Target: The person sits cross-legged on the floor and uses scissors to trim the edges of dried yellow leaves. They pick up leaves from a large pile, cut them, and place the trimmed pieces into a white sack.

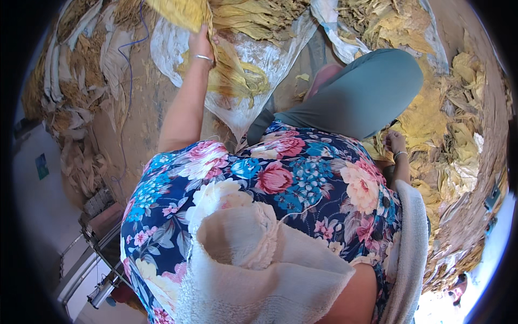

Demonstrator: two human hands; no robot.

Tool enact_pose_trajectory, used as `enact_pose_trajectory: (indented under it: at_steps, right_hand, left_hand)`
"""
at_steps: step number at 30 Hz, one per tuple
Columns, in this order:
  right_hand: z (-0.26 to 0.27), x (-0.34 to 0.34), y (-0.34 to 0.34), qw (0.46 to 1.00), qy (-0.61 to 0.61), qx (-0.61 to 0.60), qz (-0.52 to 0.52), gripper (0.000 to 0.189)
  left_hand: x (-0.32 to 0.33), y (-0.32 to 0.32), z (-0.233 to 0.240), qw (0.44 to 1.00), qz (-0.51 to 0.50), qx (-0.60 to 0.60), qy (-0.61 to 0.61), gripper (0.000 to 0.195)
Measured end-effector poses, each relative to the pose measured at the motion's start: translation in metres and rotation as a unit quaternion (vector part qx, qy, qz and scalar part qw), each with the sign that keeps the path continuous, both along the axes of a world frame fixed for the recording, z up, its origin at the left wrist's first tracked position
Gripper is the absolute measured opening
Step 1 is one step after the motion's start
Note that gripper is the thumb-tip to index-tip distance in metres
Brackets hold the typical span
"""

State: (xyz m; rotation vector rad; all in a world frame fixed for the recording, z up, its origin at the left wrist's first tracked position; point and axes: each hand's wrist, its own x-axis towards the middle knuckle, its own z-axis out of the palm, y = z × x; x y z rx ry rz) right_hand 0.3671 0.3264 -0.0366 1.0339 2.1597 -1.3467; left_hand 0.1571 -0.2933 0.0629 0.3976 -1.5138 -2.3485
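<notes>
Stretched out to the upper left, my left hand [202, 43] grips a bundle of broad dried yellow leaves [182, 14], which look like tobacco; its top runs out of view. Beneath that hand lies a white plastic sheet [238, 107] with loose yellow leaves [247, 79] on it. On the right, beside my bent knee, my right hand [393, 141] is low among spread yellow leaves [421, 121]. Its fingers are curled close to a leaf; whether they pinch it cannot be made out. Each wrist wears a bangle.
More leaf heaps [255, 18] lie at the top, others [465, 141] along the right and brown ones [85, 60] at the left. A thin blue cord [130, 77] crosses the floor [149, 89]. A metal-framed object [101, 239] stands lower left. A pale towel [259, 279] drapes over my front.
</notes>
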Motion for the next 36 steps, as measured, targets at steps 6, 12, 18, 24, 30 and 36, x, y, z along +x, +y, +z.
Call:
enact_pose_trajectory:
  at_steps: [6,12,18,24,30,36]
  right_hand:
    - [0.006,0.011,-0.006,0.999,-0.019,0.007,0.038,0.014]
    - [0.021,0.015,-0.006,0.996,-0.03,0.059,0.061,0.012]
    - [0.025,-0.003,-0.022,0.981,0.003,0.118,0.155,0.017]
    - [0.025,-0.01,-0.034,0.805,0.147,0.316,0.48,0.029]
    - [0.025,-0.001,-0.032,0.901,0.113,0.207,0.366,0.025]
    - [0.021,0.025,0.003,0.988,-0.015,0.049,0.143,0.015]
  left_hand:
    - [0.047,-0.034,-0.2,0.921,-0.053,0.107,-0.37,0.021]
    - [0.058,0.008,-0.225,0.885,-0.006,0.217,-0.412,0.029]
    - [0.08,-0.001,-0.231,0.89,-0.048,0.215,-0.399,0.032]
    - [0.097,-0.002,-0.249,0.895,-0.065,0.226,-0.379,0.031]
    - [0.086,0.019,-0.188,0.924,0.14,0.154,-0.32,0.02]
    - [0.045,0.055,-0.083,0.955,0.196,0.142,-0.174,0.017]
